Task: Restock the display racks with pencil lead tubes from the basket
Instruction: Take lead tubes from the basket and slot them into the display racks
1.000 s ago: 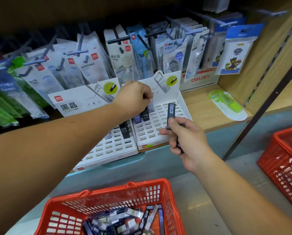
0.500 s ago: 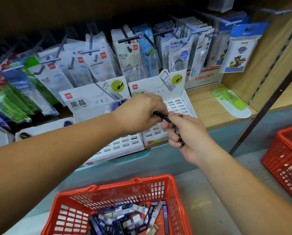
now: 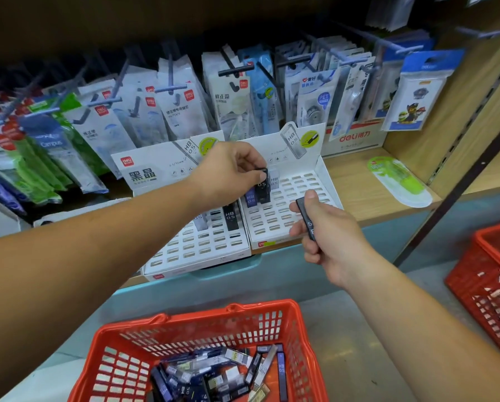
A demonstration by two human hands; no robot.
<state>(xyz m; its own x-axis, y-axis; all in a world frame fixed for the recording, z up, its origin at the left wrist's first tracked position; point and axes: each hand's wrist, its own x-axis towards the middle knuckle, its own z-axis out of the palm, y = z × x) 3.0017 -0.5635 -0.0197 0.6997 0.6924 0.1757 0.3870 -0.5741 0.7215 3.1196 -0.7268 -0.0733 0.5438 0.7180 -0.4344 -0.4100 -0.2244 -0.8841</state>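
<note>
Misalignment is the main risk. The left grip (image 3: 228, 172) pinches a dark rectangular plastic pencil lead tube (image 3: 262, 184) by its top end. The tube's lower end is at a slot near the back-left corner of the right white slotted cardboard display rack (image 3: 289, 187), just beside 2 tubes already standing there. Whether it has entered the slot cannot be told. A tilted push could jam it or topple those neighbours. The right grip (image 3: 330, 236) is curled round a second dark tube (image 3: 308, 219) over the rack's front rows, and a loose hold could drop it onto the wooden shelf (image 3: 367, 198). More tubes lie heaped in the red plastic mesh basket (image 3: 202, 314) below.
</note>
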